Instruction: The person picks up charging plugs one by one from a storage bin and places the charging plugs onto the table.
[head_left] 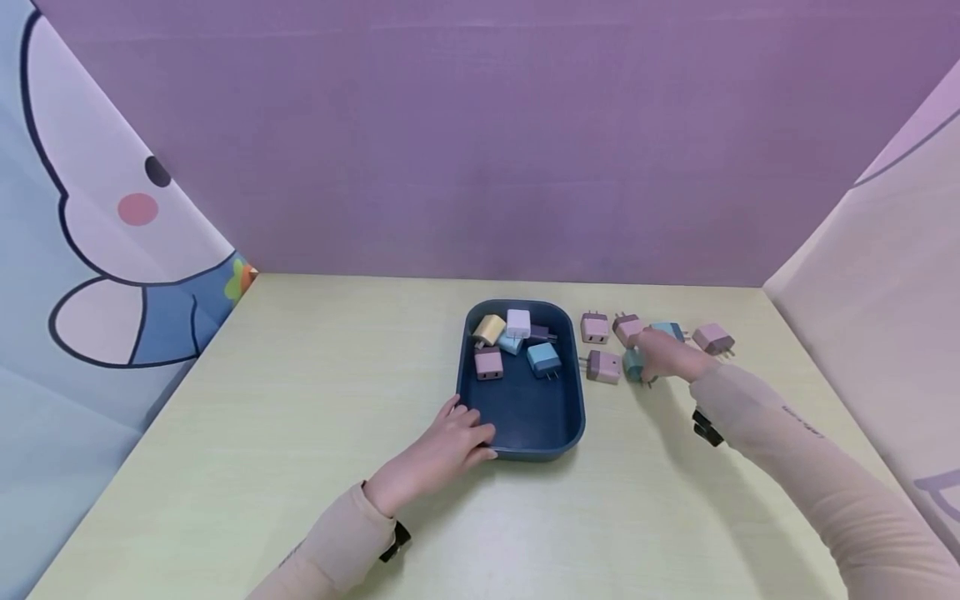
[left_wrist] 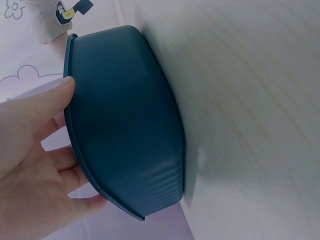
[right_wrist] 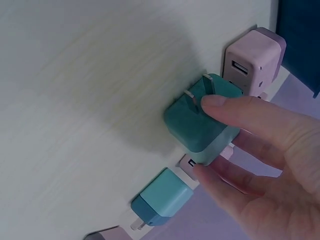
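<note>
My left hand (head_left: 444, 446) grips the near-left corner of a dark blue plastic tray (head_left: 517, 421). In the left wrist view the thumb lies at the rim and the other fingers reach over it. My right hand (head_left: 667, 354), right of the tray, pinches a green charger plug (right_wrist: 187, 129) between thumb and fingers; its two metal prongs show in the right wrist view. Inside the tray, toward its far end, lie a yellow charger (head_left: 491, 328), a white charger (head_left: 518, 322), a pink charger (head_left: 488, 364), a blue charger (head_left: 543, 359) and others.
Around my right hand several more chargers lie on the pale table (head_left: 300, 400): a pink one (head_left: 595, 327), another pink one (head_left: 603, 367) near the tray, a blue one (right_wrist: 165, 192) and a pink one (head_left: 713, 338) farthest right. A purple wall (head_left: 480, 167) stands behind.
</note>
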